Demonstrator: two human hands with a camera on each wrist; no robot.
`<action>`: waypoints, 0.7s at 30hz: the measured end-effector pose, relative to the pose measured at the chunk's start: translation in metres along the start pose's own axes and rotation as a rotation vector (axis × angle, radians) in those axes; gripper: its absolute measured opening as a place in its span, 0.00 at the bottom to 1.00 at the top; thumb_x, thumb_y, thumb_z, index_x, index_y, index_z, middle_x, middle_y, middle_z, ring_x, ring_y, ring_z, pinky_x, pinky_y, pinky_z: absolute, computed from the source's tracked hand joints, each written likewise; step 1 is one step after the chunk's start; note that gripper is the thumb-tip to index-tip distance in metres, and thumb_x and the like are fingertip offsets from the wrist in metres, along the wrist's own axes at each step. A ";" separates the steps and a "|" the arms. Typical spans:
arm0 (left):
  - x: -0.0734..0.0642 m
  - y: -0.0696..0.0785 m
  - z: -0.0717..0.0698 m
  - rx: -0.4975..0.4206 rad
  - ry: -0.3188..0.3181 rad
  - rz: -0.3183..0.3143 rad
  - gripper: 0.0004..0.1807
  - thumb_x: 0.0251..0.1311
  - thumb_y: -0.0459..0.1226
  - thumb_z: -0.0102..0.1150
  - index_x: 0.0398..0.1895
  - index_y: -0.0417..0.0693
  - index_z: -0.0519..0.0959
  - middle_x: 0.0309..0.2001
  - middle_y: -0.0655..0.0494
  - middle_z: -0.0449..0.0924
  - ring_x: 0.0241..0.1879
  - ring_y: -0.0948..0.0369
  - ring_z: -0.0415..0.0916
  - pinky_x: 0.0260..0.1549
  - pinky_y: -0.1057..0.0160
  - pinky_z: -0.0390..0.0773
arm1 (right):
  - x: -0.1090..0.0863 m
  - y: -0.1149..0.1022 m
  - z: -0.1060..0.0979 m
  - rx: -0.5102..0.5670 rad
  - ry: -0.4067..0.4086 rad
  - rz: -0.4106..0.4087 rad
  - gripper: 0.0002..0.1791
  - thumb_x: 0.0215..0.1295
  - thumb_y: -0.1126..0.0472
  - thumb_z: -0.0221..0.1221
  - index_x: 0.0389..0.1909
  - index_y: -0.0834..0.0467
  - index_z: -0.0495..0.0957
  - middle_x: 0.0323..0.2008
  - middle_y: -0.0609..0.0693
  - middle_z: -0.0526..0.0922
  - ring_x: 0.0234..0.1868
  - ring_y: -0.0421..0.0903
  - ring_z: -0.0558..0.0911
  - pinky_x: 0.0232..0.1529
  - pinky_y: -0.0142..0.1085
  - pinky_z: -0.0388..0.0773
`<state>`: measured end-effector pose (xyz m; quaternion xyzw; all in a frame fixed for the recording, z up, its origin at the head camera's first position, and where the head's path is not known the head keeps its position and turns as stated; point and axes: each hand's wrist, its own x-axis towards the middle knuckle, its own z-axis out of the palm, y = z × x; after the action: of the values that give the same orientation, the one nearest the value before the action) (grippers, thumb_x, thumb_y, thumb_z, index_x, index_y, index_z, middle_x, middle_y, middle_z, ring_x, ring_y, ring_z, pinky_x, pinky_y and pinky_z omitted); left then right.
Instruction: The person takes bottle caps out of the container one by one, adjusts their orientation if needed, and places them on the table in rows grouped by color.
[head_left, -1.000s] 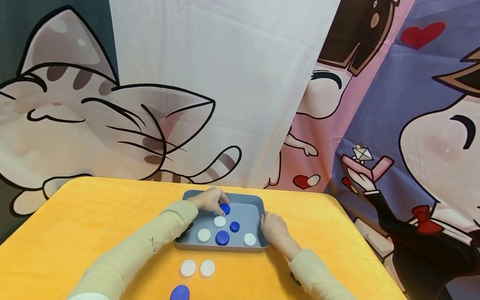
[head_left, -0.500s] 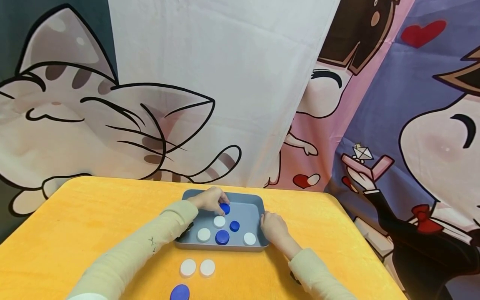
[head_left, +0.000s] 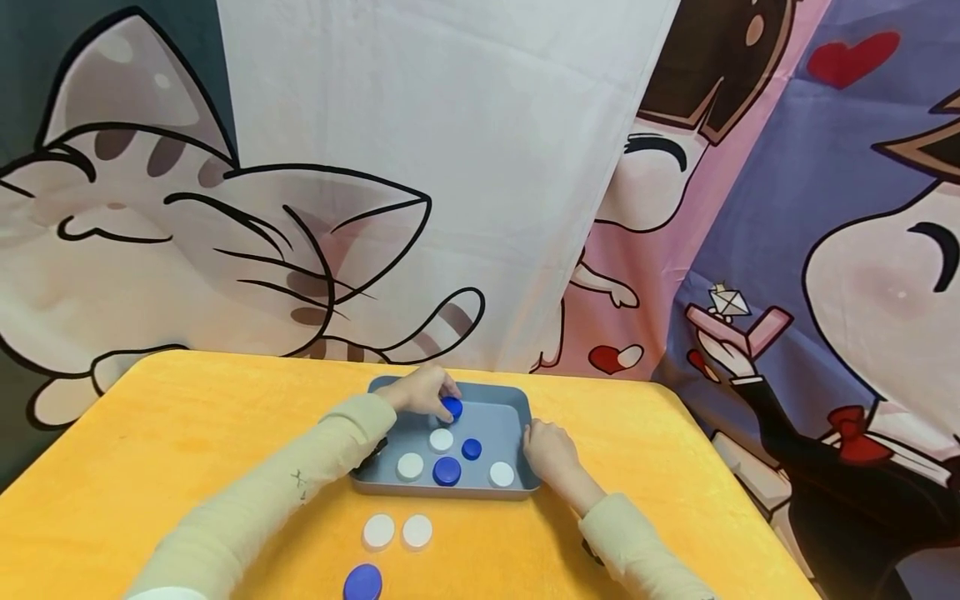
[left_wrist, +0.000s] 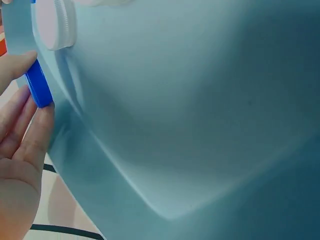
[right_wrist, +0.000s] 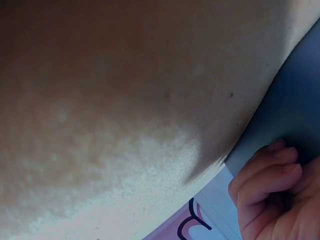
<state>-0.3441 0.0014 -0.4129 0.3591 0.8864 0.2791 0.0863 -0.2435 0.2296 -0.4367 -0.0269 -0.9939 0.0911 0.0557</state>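
My left hand [head_left: 423,390] reaches over the far part of a blue-grey tray [head_left: 450,493] and pinches a blue bottle cap [head_left: 452,408] between thumb and fingers. The left wrist view shows that cap [left_wrist: 39,84] tilted on edge near the tray wall. At the tray's right side, my right hand [head_left: 551,454] grips the rim with curled fingers [right_wrist: 270,175]. Inside the tray lie several other caps: a small blue cap [head_left: 472,449], a larger blue cap [head_left: 447,472], and white ones, including a white cap [head_left: 441,441] close below the pinched one.
On the yellow tablecloth [head_left: 645,450], in front of the tray, lie two white caps, a left one [head_left: 378,531] and a right one [head_left: 417,532]. A blue cap [head_left: 363,582] lies nearer to me. A printed cartoon curtain [head_left: 450,167] hangs behind the table.
My left hand and the pinched blue cap have risen slightly away from the white cap. The right hand stays at the tray's rim, and the other caps keep their places.
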 end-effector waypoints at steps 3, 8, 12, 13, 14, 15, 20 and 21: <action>-0.001 0.003 -0.003 0.018 0.011 0.025 0.20 0.46 0.36 0.74 0.44 0.38 0.84 0.42 0.49 0.86 0.43 0.57 0.82 0.46 0.61 0.81 | 0.000 0.000 0.000 -0.001 -0.004 0.000 0.14 0.70 0.60 0.50 0.31 0.66 0.78 0.22 0.58 0.79 0.23 0.51 0.79 0.24 0.42 0.77; -0.003 0.009 -0.007 0.031 0.017 0.041 0.20 0.45 0.36 0.74 0.43 0.39 0.84 0.42 0.49 0.86 0.43 0.57 0.83 0.46 0.61 0.81 | 0.001 0.002 0.000 -0.006 0.000 -0.009 0.14 0.70 0.60 0.50 0.32 0.66 0.78 0.22 0.58 0.79 0.24 0.52 0.80 0.24 0.43 0.77; -0.004 0.013 -0.011 0.034 0.025 0.049 0.20 0.46 0.36 0.74 0.44 0.39 0.84 0.43 0.48 0.86 0.44 0.56 0.83 0.46 0.60 0.81 | 0.002 0.003 0.000 -0.011 0.012 -0.014 0.14 0.70 0.60 0.51 0.31 0.66 0.78 0.23 0.58 0.80 0.24 0.52 0.80 0.24 0.43 0.77; -0.005 0.015 -0.012 0.031 0.027 0.051 0.20 0.46 0.36 0.74 0.44 0.39 0.84 0.43 0.48 0.86 0.44 0.56 0.83 0.46 0.60 0.81 | 0.002 0.003 0.000 -0.011 0.015 -0.015 0.14 0.70 0.60 0.51 0.31 0.66 0.78 0.23 0.58 0.80 0.24 0.52 0.80 0.24 0.43 0.77; -0.007 0.016 -0.013 0.031 0.028 0.054 0.20 0.46 0.36 0.74 0.44 0.39 0.84 0.43 0.48 0.86 0.44 0.56 0.83 0.47 0.60 0.81 | 0.002 0.003 -0.001 -0.011 0.017 -0.015 0.14 0.70 0.60 0.51 0.31 0.66 0.78 0.22 0.58 0.80 0.24 0.52 0.80 0.24 0.43 0.77; -0.008 0.017 -0.014 0.031 0.026 0.055 0.20 0.46 0.36 0.74 0.45 0.39 0.84 0.43 0.48 0.86 0.44 0.56 0.83 0.47 0.60 0.81 | 0.002 0.003 -0.001 -0.010 0.018 -0.015 0.14 0.70 0.60 0.51 0.31 0.66 0.78 0.22 0.58 0.79 0.24 0.52 0.80 0.24 0.43 0.77; -0.019 0.024 -0.018 0.036 0.018 0.073 0.21 0.46 0.36 0.74 0.44 0.38 0.84 0.43 0.48 0.86 0.43 0.57 0.83 0.46 0.60 0.82 | 0.000 0.003 0.000 0.001 0.013 -0.022 0.14 0.70 0.60 0.51 0.31 0.66 0.78 0.21 0.58 0.79 0.23 0.51 0.80 0.23 0.42 0.77; -0.022 0.025 -0.018 0.037 0.014 0.075 0.20 0.46 0.36 0.74 0.44 0.39 0.84 0.42 0.49 0.86 0.42 0.57 0.83 0.46 0.61 0.82 | 0.000 0.003 0.000 0.003 0.013 -0.021 0.14 0.70 0.60 0.51 0.31 0.66 0.78 0.21 0.58 0.79 0.23 0.51 0.80 0.24 0.42 0.77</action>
<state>-0.3198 -0.0064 -0.3846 0.3915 0.8779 0.2684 0.0628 -0.2434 0.2328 -0.4372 -0.0167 -0.9936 0.0916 0.0634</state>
